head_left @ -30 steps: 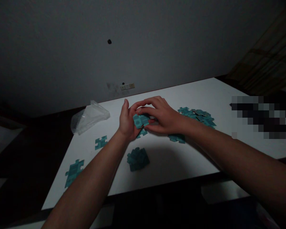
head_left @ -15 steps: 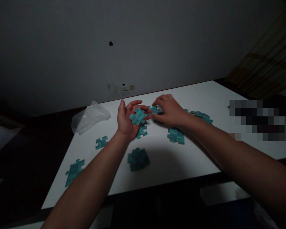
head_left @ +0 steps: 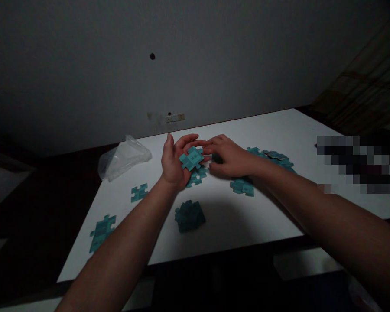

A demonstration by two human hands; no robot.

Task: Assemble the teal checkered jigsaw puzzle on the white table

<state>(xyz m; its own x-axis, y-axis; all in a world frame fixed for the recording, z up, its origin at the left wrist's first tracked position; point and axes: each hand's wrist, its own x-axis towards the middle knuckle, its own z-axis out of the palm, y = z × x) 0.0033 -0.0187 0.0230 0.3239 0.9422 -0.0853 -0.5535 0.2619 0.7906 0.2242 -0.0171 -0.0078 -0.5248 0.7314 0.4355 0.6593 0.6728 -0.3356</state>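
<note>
My left hand (head_left: pixel 177 162) is palm up above the table, fingers slightly curled, with a teal jigsaw puzzle piece (head_left: pixel 191 158) resting on it. Just to its right, my right hand (head_left: pixel 225 155) is palm down with bent fingers, its fingertips by those of the left. A dark teal bit, seemingly another puzzle piece (head_left: pixel 217 158), shows between its thumb and fingers, mostly hidden. Partly under the left hand lies a puzzle piece (head_left: pixel 197 177). A small pile of pieces (head_left: pixel 190 216) sits nearer to me, and more pieces (head_left: pixel 242 186) lie below the right wrist.
On the white table (head_left: pixel 214 242), a clear plastic bag (head_left: pixel 125 158) lies at the back left. Single pieces lie at left (head_left: pixel 139 193) and front left (head_left: pixel 101 233). A heap of pieces (head_left: pixel 277 160) is beyond my right forearm. A wall with sockets (head_left: pixel 174 118) stands behind.
My right hand has closed in over the piece at the back, which is now mostly hidden under its fingers. The left hand has hardly moved, and the view has shifted slightly.
</note>
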